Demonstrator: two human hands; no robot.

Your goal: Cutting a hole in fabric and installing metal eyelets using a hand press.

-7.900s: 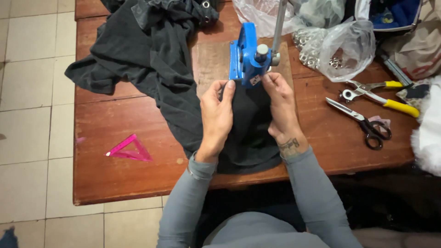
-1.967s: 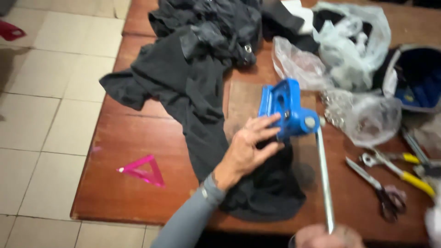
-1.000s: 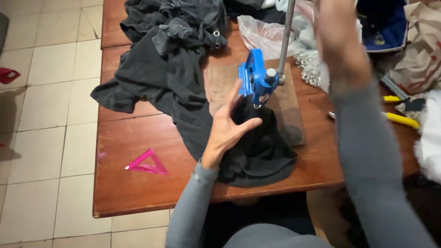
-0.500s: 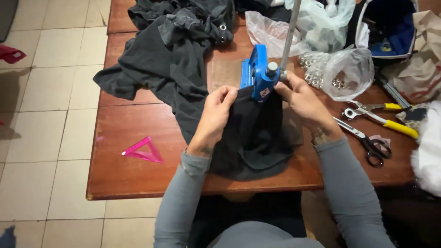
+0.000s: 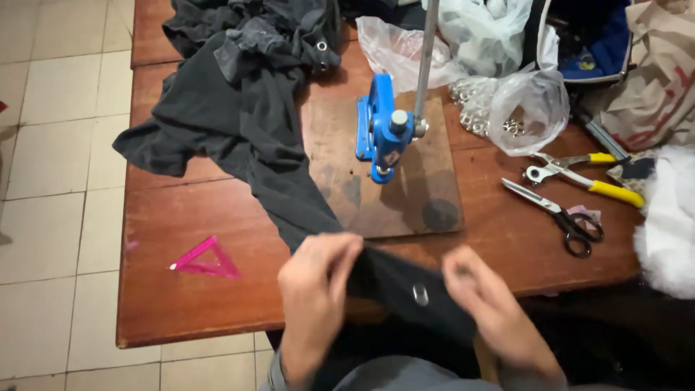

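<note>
My left hand [image 5: 315, 286] and my right hand [image 5: 486, 308] both grip the edge of a dark grey fabric piece [image 5: 246, 137], pulled back toward me at the table's front edge. A metal eyelet [image 5: 420, 295] sits in the stretch of cloth between the two hands. The blue hand press [image 5: 381, 130] with its upright steel lever [image 5: 424, 58] stands free on a brown board [image 5: 340, 156] beyond the hands, nothing under it.
A pink plastic triangle [image 5: 203, 258] lies at the left of the wooden table [image 5: 181, 304]. Scissors [image 5: 554, 213] and yellow-handled pliers [image 5: 586, 177] lie at the right. Clear bags of metal eyelets [image 5: 525, 108], a white fluffy object [image 5: 670, 224] and more dark cloth crowd the back.
The right hand let go of the press lever after pulling it down and raising it. Both hands have drawn the fabric out from under the press toward me; an eyelet now shows in it.
</note>
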